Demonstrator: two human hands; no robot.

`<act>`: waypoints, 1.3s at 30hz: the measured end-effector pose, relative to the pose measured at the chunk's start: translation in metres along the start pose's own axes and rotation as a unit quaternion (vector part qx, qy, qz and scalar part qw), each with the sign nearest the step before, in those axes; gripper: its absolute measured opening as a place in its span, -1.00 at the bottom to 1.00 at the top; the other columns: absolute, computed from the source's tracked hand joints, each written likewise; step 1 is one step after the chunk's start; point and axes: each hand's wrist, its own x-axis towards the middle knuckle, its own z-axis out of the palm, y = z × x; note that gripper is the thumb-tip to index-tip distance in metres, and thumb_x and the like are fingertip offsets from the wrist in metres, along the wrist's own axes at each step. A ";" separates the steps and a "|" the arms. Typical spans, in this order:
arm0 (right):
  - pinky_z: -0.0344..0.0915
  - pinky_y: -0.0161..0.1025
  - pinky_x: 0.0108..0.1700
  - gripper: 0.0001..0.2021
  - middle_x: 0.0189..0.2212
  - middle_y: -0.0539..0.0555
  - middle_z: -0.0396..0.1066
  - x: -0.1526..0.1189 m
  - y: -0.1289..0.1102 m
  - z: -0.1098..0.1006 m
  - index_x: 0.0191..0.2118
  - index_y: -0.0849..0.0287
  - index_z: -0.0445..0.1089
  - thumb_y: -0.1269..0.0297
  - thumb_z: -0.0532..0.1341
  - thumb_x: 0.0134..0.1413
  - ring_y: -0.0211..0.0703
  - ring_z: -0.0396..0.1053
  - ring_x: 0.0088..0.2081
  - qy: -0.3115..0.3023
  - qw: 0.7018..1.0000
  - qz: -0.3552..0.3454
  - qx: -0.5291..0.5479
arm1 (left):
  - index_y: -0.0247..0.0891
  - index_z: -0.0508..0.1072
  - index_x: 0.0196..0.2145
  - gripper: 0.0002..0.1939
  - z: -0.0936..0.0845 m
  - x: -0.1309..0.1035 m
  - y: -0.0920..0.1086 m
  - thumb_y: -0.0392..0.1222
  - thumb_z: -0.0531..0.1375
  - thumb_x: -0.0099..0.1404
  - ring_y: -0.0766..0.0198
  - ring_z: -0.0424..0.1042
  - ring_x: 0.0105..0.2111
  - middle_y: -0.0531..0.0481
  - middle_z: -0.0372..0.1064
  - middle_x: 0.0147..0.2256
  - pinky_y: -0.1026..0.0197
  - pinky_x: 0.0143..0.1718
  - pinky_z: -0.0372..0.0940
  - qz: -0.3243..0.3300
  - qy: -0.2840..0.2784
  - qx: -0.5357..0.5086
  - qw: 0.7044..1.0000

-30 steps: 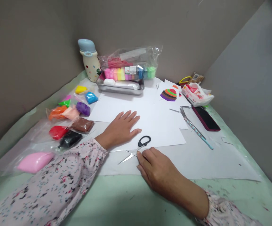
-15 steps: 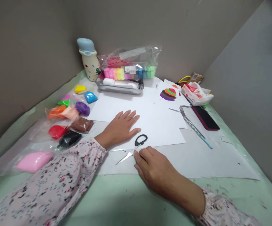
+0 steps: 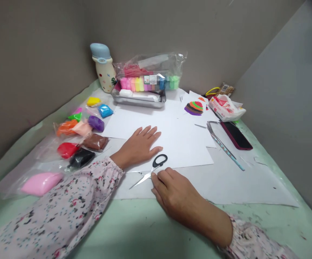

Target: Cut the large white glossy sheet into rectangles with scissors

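Observation:
My left hand [image 3: 139, 146] lies flat with fingers spread on a sheet of white paper [image 3: 183, 140]. Just in front of it, my right hand [image 3: 173, 192] is closed around one side of a pair of scissors [image 3: 146, 175]. One black finger loop shows above the hand; the other loop is hidden by my fingers. The silver blades point to the left and towards me, over the larger sheet beneath. A thin, light strip [image 3: 134, 172] lies close behind the blades; I cannot make out what it is.
Bagged coloured clay, such as a pink piece [image 3: 41, 183], lies to the left. Behind stand a bottle [image 3: 104, 72] and a metal tray [image 3: 138, 102] under a clay pack [image 3: 150, 82]. On the right are a striped drawing [image 3: 194, 108], a fork [image 3: 221, 142], a phone [image 3: 235, 136] and tissues [image 3: 226, 109].
My right hand has shifted slightly to the left with the scissors, whose blade tips now lie a little further left. My left hand stays flat on the paper.

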 end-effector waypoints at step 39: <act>-0.01 -0.12 -0.44 -0.78 -0.36 0.22 0.34 0.010 -0.011 -0.001 -0.34 0.28 0.37 0.62 0.03 0.21 -0.04 0.13 -0.39 -0.067 0.996 -0.061 -0.023 | -0.22 0.13 0.36 -0.38 -0.001 0.002 -0.001 0.12 -0.19 0.51 0.02 -0.12 0.40 -0.13 -0.04 0.41 -0.11 0.36 -0.22 -0.005 -0.020 -0.030 0.999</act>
